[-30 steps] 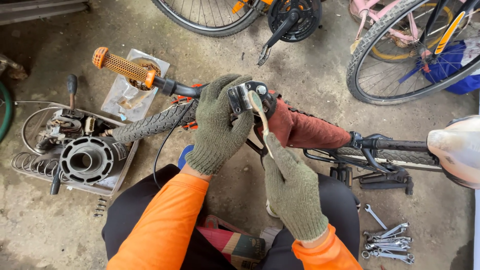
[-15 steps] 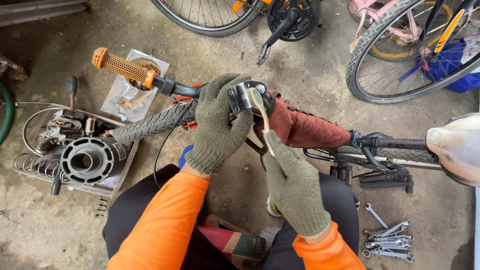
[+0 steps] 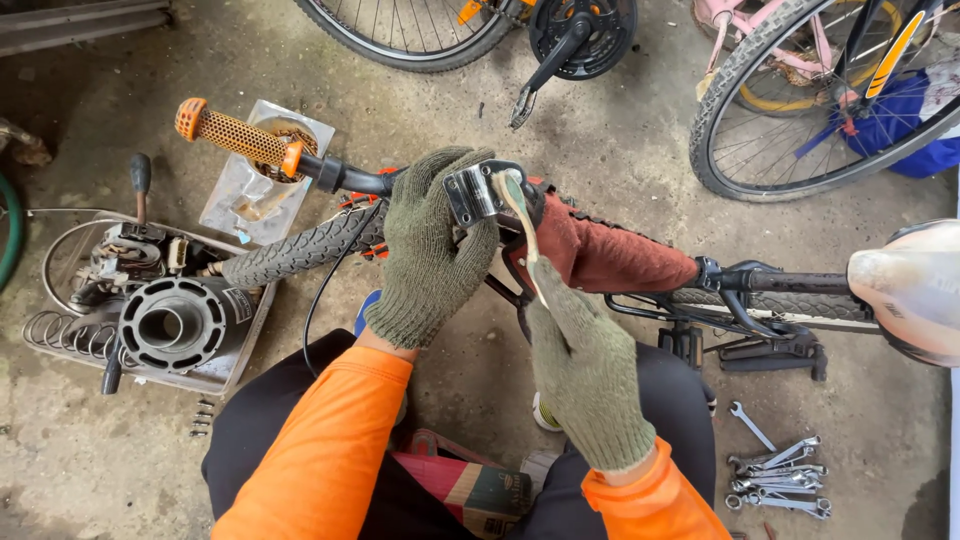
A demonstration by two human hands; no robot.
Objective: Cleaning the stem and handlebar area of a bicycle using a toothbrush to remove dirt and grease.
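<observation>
Knit-gloved left hand (image 3: 432, 250) grips metal clamp (image 3: 472, 194); right hand (image 3: 588, 372) holds brush (image 3: 520, 225).

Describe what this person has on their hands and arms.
Both the left hand and the right hand wear olive-green knitted work gloves with ribbed cuffs. Bright orange long sleeves cover both arms up to the glove cuffs. No markings show.
</observation>
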